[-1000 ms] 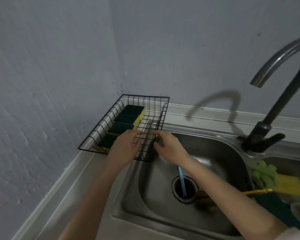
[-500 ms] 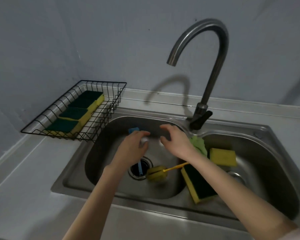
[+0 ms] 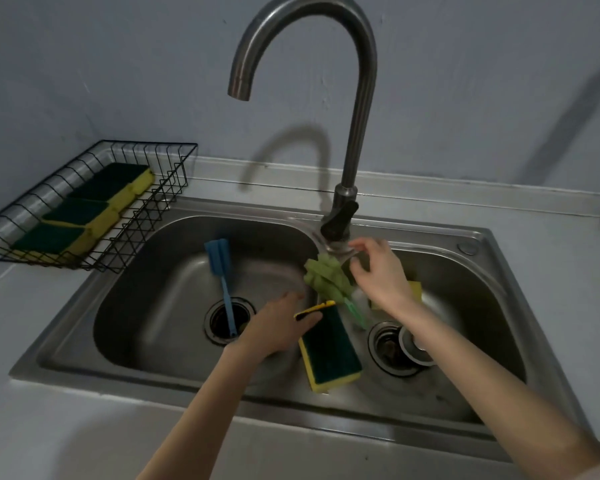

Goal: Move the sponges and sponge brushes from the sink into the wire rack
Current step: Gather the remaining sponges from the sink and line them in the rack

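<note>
The left hand's fingers are closing on the sponge leaning on the sink divider, right hand hovering spread and empty beside the green sponge brush; a loose pinch risks dropping it.

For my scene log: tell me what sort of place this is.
Probably a home kitchen: a stainless double-basin sink, a gooseneck faucet, and a black wire rack holding scrub sponges on the counter.

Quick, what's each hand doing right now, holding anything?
Left hand: open, fingers on the green and yellow sponge, not gripping.
Right hand: open, empty, above the green sponge brush.
</note>
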`<state>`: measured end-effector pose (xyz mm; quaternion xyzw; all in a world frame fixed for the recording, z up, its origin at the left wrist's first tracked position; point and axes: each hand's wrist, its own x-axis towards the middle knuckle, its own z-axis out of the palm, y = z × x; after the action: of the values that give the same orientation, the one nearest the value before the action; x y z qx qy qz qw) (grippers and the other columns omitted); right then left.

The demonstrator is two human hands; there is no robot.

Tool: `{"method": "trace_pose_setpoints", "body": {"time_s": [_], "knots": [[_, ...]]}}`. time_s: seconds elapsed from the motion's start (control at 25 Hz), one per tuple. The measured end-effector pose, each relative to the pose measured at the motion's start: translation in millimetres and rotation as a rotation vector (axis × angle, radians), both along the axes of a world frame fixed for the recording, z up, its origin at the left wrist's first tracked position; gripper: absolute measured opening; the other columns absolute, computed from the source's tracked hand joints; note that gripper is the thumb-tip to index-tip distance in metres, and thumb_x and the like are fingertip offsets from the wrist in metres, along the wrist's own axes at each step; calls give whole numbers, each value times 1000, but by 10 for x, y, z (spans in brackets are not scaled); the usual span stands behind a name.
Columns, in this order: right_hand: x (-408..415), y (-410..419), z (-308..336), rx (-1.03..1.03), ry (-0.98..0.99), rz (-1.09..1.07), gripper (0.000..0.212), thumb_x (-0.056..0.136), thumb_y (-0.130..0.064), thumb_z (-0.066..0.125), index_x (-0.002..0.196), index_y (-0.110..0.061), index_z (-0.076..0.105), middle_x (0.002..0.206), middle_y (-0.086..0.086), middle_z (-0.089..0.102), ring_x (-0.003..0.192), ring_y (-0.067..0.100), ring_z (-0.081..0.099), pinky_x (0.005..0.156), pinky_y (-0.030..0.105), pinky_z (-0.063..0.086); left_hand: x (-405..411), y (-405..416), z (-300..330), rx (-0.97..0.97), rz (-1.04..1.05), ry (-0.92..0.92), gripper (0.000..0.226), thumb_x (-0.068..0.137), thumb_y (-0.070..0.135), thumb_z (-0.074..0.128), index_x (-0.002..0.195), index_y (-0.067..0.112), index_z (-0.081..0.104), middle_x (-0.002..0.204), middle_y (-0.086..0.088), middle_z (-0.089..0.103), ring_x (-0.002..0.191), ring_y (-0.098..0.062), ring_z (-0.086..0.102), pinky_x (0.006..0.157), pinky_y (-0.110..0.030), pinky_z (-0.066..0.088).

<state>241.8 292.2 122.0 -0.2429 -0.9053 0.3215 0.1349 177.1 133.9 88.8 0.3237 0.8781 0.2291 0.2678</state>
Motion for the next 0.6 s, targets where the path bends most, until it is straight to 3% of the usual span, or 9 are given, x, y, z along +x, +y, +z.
{"method": "trace_pose_setpoints", "body": {"time_s": [0.16, 0.4, 0.52, 0.6], "knots": [[-8, 376, -436, -8, -173, -47, 38, 88, -13, 51, 126, -8, 50, 127, 20, 47, 119, 35, 48, 102, 35, 38, 2, 71, -127, -86, 16, -94, 58, 86, 45, 48, 133, 13, 35, 135, -12, 48, 117, -27, 51, 97, -34, 41], [-47, 774, -1018, 148, -662, 22, 66, 86, -27, 55, 143, -17, 24, 146, 18, 25, 135, 39, 28, 110, 44, 27, -87, 107, -153, -85, 62, -269, 52, 85, 45, 50, 128, 19, 39, 124, -10, 55, 97, -14, 52, 84, -25, 42], [-126, 922, -1218, 224, -733, 81, 69, 86, -31, 53, 145, -18, 19, 153, 16, 16, 142, 37, 15, 114, 46, 19, -161, 107, -174, -85, 90, -318, 50, 82, 47, 54, 124, 22, 42, 116, -5, 56, 100, -16, 55, 88, -28, 46], [-175, 990, -1307, 280, -743, 107, 67, 86, -30, 53, 144, -18, 21, 150, 16, 21, 141, 35, 17, 114, 47, 20, -194, 119, -176, -82, 107, -349, 48, 81, 47, 55, 121, 23, 44, 115, -4, 57, 104, -18, 57, 91, -32, 47]]}}
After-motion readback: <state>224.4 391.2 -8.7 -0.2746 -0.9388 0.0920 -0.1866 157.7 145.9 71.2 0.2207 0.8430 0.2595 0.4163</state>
